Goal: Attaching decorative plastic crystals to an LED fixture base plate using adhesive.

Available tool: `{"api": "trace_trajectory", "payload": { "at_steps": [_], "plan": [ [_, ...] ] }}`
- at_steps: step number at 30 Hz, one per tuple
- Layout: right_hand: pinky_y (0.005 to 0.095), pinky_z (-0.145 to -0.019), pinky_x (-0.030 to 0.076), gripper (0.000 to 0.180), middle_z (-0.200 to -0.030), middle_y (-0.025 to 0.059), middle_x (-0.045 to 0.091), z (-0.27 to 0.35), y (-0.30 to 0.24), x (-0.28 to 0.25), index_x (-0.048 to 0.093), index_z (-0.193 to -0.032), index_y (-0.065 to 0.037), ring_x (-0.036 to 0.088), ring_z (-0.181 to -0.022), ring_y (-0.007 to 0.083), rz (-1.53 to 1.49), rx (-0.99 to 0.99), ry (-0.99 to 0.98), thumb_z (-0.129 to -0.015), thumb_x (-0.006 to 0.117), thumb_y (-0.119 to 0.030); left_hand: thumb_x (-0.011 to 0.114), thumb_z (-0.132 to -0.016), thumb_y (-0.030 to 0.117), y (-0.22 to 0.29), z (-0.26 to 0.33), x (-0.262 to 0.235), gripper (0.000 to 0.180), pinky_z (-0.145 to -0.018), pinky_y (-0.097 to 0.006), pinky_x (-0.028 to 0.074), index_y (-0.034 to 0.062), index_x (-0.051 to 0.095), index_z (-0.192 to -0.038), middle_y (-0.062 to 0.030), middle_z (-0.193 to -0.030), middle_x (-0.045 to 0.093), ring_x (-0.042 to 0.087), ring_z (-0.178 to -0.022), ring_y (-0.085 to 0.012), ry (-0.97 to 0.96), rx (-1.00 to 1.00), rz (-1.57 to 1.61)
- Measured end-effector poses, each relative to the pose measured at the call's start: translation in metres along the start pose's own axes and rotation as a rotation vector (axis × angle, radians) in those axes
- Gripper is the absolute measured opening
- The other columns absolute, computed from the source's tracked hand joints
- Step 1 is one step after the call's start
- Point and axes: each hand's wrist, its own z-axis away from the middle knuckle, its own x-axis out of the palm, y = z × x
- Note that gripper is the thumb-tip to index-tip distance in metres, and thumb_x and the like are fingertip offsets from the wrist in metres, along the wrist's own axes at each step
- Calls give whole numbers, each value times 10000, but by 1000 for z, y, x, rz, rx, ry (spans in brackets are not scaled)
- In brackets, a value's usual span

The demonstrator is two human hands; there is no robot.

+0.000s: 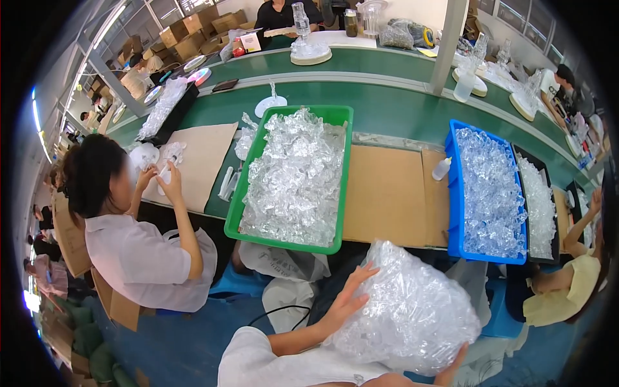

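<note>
A large, bulging clear plastic bag (412, 309) full of transparent pieces is at my lap, in front of the bench. My left hand (348, 300) presses against its left side, fingers spread along the plastic. Low on the bag's right side, my right hand (453, 367) supports it from beneath, partly hidden by the bag. Between them the two hands hold the bag. Beyond it, a green bin (348, 155) heaped with clear plastic parts stands on the bench to the left. A blue bin (456, 193) with similar parts is to the right.
Brown cardboard (383, 193) covers the bench between the bins, with a small white squeeze bottle (442, 169) on it. At left, a co-worker (138, 238) handles clear parts. Another person (567, 277) sits far right. A green conveyor (380, 97) runs behind.
</note>
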Motion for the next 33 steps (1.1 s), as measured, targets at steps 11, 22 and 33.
{"api": "trace_trajectory", "payload": {
  "at_steps": [11, 22, 33],
  "plan": [
    [338, -948, 425, 706, -1312, 164, 457, -247, -114, 305, 319, -1395, 10, 495, -1148, 235, 473, -268, -426, -811, 621, -248, 443, -934, 433, 83, -100, -115, 638, -1078, -383, 293, 18, 316, -1401, -152, -1397, 369, 394, -1268, -266, 507, 326, 318],
    [360, -1081, 246, 531, -1424, 116, 392, -379, -63, 555, 524, -1261, -85, 341, -1321, 235, 369, -319, -1223, -866, 507, -441, 461, -933, 360, 16, -150, -230, 599, -1068, -390, 290, 68, 277, -1423, -138, -1418, 303, 346, -1285, -264, 997, 409, 37],
    [324, -1041, 320, 507, -1380, 85, 459, -377, -65, 557, 487, -1316, -124, 402, -1282, 237, 659, -305, -1164, -901, 538, -411, 446, -950, 192, 44, -110, -213, 543, -1131, -422, 97, 16, 254, -1426, -189, -1498, 193, 111, -1414, -313, 979, 138, -480]
  ]
}}
